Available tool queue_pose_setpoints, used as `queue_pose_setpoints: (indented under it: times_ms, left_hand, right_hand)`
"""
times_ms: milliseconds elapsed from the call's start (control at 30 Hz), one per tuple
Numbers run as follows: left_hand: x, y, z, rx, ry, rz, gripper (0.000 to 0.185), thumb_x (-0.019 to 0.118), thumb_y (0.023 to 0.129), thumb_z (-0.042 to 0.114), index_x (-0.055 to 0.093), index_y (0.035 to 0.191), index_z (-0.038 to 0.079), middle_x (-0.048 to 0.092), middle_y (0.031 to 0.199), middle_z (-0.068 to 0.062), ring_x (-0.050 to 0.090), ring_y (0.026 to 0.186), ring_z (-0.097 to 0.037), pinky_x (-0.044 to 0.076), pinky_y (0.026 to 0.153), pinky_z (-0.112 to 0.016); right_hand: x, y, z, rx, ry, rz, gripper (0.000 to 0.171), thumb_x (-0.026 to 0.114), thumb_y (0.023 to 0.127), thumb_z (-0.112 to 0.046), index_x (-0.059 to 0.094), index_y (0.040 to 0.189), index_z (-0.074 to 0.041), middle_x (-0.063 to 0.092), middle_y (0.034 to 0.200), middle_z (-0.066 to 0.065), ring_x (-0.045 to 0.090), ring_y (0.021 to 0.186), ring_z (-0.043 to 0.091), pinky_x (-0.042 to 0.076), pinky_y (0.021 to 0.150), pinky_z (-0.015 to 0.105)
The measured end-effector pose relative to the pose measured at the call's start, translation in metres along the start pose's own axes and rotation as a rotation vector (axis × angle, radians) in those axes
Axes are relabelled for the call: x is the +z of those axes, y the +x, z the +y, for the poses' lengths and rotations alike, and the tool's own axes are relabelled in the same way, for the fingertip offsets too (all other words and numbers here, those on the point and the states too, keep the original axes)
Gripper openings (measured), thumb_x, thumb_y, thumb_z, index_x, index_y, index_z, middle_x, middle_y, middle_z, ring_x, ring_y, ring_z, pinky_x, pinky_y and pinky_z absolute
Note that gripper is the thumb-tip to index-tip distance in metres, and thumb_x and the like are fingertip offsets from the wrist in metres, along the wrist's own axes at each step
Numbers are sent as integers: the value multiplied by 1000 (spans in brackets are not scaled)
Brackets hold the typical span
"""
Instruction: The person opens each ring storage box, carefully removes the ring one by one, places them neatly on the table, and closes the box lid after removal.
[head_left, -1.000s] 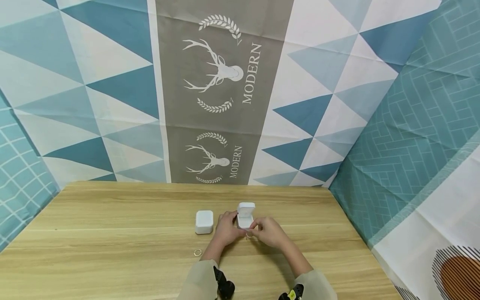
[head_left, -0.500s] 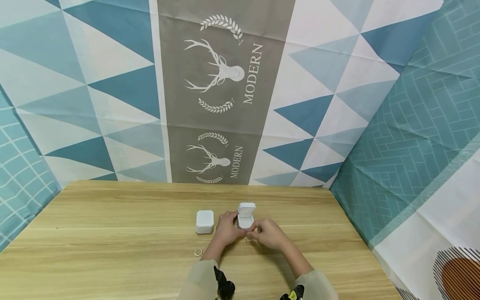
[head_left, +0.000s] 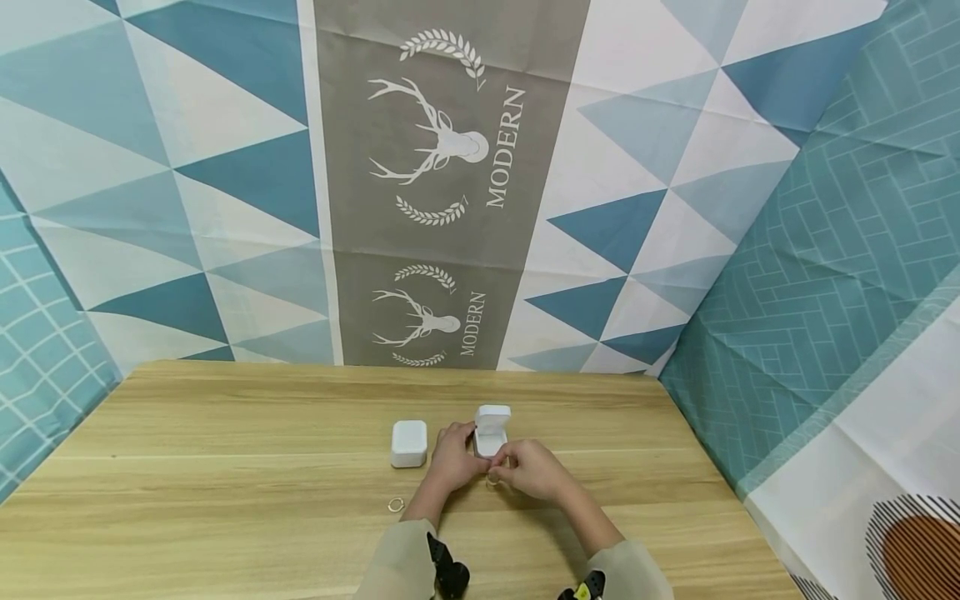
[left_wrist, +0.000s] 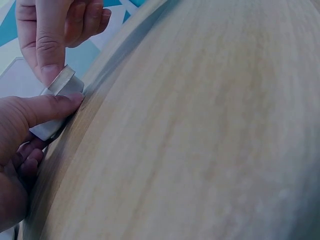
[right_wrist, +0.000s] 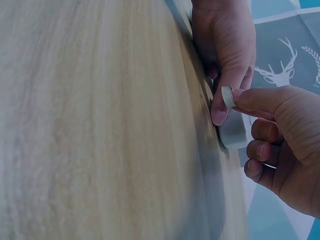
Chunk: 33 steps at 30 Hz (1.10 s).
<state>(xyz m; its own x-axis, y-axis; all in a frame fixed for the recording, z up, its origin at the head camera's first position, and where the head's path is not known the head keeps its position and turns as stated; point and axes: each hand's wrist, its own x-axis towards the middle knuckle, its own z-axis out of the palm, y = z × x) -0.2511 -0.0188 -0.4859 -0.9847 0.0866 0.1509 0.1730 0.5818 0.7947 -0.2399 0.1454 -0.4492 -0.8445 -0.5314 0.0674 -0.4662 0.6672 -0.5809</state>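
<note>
Head view: a person's two hands meet near the middle of a wooden table [head_left: 225, 467]. The left hand [head_left: 452, 457] curls its fingers against an open white ring box [head_left: 491, 432], lid raised. The right hand [head_left: 531, 469] pinches a small ring [head_left: 492, 480] just in front of that box. A closed white box [head_left: 408, 443] sits just left of the hands, and a second ring [head_left: 395, 503] lies on the table nearer the person.

Left wrist view: the left hand's [left_wrist: 20, 150] thumb presses the open box's [left_wrist: 55, 107] side; the right hand's [left_wrist: 50, 35] fingertip touches its top edge.

Right wrist view: the right hand [right_wrist: 280, 145] pinches the ring [right_wrist: 228, 96] between thumb and forefinger, beside the left hand [right_wrist: 225, 55] and the box [right_wrist: 234, 131].
</note>
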Motion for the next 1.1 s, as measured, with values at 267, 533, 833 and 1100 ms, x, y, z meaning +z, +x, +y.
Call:
queue_pose_setpoints:
  times_ms: [267, 533, 833, 1100]
  left_hand:
    - [0, 0, 0, 9, 0, 7, 71, 84, 64, 20, 56, 125, -2, 60, 114, -15, 47, 103, -28, 43, 91, -44]
    - [1, 0, -2, 22, -1, 20, 71, 84, 63, 22, 57, 124, -2, 60, 113, -15, 48, 103, -28, 42, 90, -44]
    - [1, 0, -2, 36, 5, 23, 70, 84, 64, 22, 57, 124, -2, 60, 113, -15, 48, 104, -29, 42, 91, -45]
    - [2, 0, -3, 27, 4, 21, 70, 84, 64, 21, 57, 124, -2, 60, 115, -15, 48, 104, -29, 42, 92, -45]
  right_hand:
    - [0, 0, -2, -5, 15, 0, 10, 67, 85, -18, 69, 80, -10, 49, 56, -7, 39, 48, 0, 33, 44, 17]
    - [3, -1, -1, -16, 33, -5, 10, 67, 85, -18, 70, 79, -10, 47, 54, -10, 37, 46, -2, 32, 42, 15]
    - [6, -2, 0, -7, 40, -26, 9, 67, 86, -18, 70, 79, -13, 46, 54, -13, 37, 46, -2, 31, 42, 15]
    - [8, -2, 1, -30, 53, -22, 9, 67, 85, -17, 70, 80, -11, 49, 54, -12, 38, 45, -3, 33, 42, 15]
